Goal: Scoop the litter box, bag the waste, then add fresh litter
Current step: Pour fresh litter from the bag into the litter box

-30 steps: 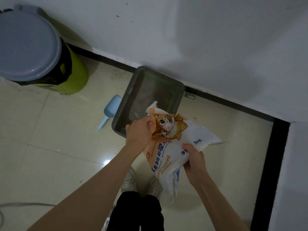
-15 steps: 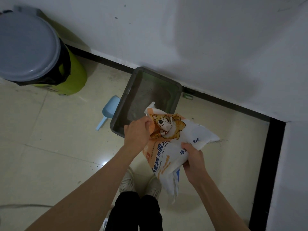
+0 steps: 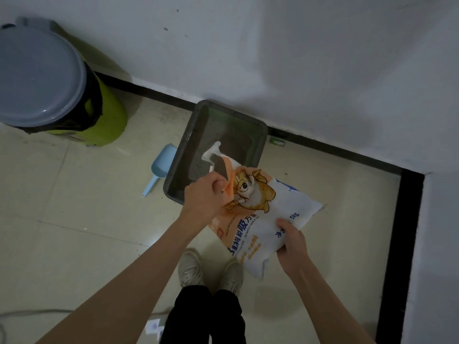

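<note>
Since a second ago you've opened the litter bag (image 3: 258,219), mouth toward the litter box (image 3: 258,142), left hand (image 3: 206,197) and right hand (image 3: 290,242) fingers clamped on it.

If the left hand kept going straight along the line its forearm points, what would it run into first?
Most likely the litter bag top corner that the left hand already grips, then the grey litter box beyond; depth is hard to judge from one view.

surface: pale tiled floor (image 3: 74,232), black strip along the wall foot | grey litter box (image 3: 262,135) against the wall | light blue scoop (image 3: 161,165) touching the box's left side | lime-green bin (image 3: 109,115) with grey lid, far left | pale shoes (image 3: 191,269) near bottom centre | grey cable (image 3: 24,312) bottom left
</note>
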Demonstrator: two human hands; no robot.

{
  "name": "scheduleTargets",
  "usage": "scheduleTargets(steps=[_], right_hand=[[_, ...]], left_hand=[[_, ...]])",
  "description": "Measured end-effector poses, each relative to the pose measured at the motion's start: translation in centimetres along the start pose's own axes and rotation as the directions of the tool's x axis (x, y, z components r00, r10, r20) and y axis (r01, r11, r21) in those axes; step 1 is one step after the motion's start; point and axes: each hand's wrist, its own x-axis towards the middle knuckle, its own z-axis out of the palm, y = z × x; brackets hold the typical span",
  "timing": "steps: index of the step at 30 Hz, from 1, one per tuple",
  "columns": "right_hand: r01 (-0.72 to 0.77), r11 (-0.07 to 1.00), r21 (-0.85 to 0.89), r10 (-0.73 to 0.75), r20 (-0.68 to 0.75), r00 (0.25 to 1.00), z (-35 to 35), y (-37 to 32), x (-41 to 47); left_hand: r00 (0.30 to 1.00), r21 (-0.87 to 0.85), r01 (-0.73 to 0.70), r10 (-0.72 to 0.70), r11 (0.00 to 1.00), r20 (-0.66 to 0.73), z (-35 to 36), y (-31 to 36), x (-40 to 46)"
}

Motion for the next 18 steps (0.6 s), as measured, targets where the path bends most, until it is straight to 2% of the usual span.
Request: scheduleTargets(steps=[3,8,13,16,18], right_hand=[[-0.016,1.000,-0.010,0.016,-0.027,1.000,-1.0,0.8,1.5],[-0.053,0.993,-0.105,0.054,0.012,0.998,-0.9,1.6,2.8],[-0.217,0.970,-0.106,0.220,0.014,0.975,-0.6,2.6,4.2],[-0.286,0.940,-0.187,0.297,0.031,0.955,-1.1,2.3,3.8],[-0.245,0.921,-0.303,0.259,0.006,0.966,-1.5,1.1,3.5]], left_hand=[[0.994,0.037,-0.107,0.108,0.994,-0.034,-1.0,1.0,-0.8],[0.978,-0.023,-0.206,0.205,0.978,-0.028,-2.8,3.4,-3.1],[0.961,0.007,-0.275,0.275,0.961,-0.003,-3.7,4.6,-5.3],[0.948,0.034,-0.319,0.320,0.947,-0.006,-3.8,5.7,-6.1],[0.938,0.047,-0.345,0.346,0.937,-0.002,-3.9,6.6,-6.4]])
